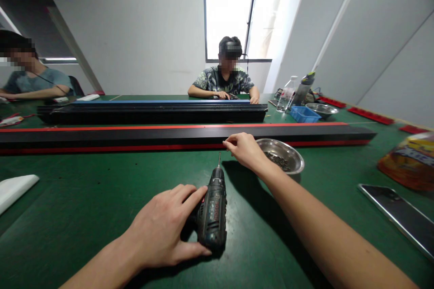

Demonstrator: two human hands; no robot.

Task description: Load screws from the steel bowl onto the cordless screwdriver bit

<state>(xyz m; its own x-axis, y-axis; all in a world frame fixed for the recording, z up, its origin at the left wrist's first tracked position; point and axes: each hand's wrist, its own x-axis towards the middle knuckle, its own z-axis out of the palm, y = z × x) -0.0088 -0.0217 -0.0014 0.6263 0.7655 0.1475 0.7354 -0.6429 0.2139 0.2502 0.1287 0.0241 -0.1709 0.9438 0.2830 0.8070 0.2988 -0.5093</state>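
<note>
A black cordless drill [213, 210] lies on its side on the green table, its thin bit [219, 160] pointing away from me. My left hand [166, 223] grips it from the left, thumb at the rear end and fingers near the front. Just beyond the bit tip, my right hand [242, 146] is closed in a pinch. Whatever sits between those fingertips is too small to make out. Behind this hand runs a long black bar with red edges [135, 137]. To its right stands a steel bowl [296, 158] holding many small dark screws [278, 160].
Another long black bar [159, 114] lies farther back, with a person [227, 74] seated behind it. A second person [37, 79] sits at the left. On the right are a phone [396, 212], an orange bag [408, 162], a blue basket [305, 114] and a bottle [287, 95].
</note>
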